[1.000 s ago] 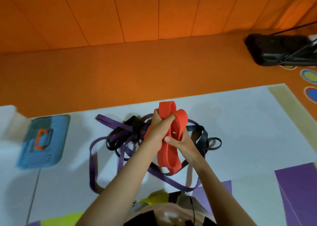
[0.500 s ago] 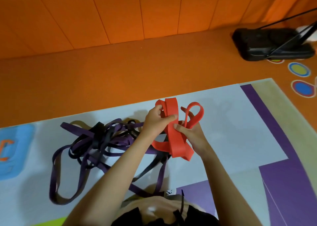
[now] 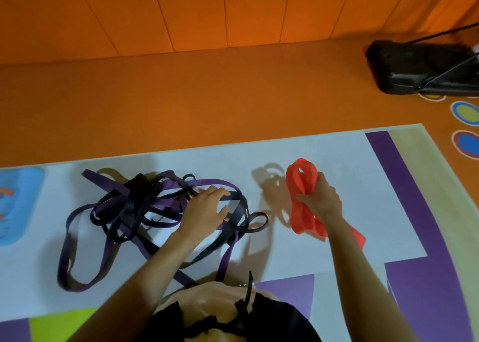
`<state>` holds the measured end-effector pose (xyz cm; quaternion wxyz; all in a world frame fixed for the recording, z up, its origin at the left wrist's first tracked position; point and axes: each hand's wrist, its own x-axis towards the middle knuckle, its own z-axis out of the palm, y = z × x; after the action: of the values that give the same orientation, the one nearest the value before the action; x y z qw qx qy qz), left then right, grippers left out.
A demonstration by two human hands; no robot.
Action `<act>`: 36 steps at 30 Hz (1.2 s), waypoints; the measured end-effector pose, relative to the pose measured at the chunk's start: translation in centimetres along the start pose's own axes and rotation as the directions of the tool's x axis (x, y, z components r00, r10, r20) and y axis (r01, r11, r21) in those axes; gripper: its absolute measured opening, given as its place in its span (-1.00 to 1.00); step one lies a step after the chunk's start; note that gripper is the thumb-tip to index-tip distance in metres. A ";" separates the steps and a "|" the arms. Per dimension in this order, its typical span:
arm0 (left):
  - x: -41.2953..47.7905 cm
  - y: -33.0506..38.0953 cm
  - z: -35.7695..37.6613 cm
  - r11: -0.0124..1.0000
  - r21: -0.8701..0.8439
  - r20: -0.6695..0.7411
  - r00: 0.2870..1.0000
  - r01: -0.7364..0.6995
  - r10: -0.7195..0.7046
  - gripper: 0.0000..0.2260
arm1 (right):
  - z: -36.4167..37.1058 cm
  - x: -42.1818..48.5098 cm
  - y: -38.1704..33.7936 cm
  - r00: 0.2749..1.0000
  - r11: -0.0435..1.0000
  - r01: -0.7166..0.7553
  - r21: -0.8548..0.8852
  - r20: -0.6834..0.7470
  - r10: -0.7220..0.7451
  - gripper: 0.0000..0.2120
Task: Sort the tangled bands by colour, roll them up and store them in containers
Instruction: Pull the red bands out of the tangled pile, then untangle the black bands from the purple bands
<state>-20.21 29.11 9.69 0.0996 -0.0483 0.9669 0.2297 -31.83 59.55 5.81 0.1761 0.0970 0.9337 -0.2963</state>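
Nearest me on the white mat (image 3: 342, 157), my left hand (image 3: 203, 213) rests with loosely spread fingers on the tangle of purple and black bands (image 3: 134, 193). Rightward, apart from that tangle, my right hand (image 3: 322, 203) grips the folded red band (image 3: 302, 183) around its middle. Beyond, a black device (image 3: 414, 66) sits on the orange floor (image 3: 207, 95).

Orange floor (image 3: 207, 95) carries a white-and-purple mat (image 3: 324, 157), and on it a purple-black band tangle (image 3: 134, 206) sprawls left, blue box (image 3: 18, 206) at the left edge.
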 end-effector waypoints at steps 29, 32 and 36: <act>-7.3 -15.7 1.8 0.872 0.034 -0.131 0.867 0.488 -0.480 -0.53 | 16.3 -8.0 -5.2 0.815 0.800 0.574 -0.174 0.217 -0.537 -0.75; -7.2 -18.5 0.5 0.819 -0.095 -0.127 0.809 0.566 -0.574 -0.45 | 18.4 -10.6 -7.2 0.820 0.805 0.544 -0.239 0.353 -0.450 -0.85; -5.8 -21.9 -1.4 0.855 -0.076 -0.093 0.850 0.513 -0.519 -0.34 | 21.4 -14.1 -9.1 0.829 0.800 0.491 -0.345 0.468 -0.307 -0.68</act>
<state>-11.78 9.27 2.65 0.1031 -0.3209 0.9166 0.2149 -15.68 38.59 -0.38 0.3072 -0.2106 0.9209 -0.1153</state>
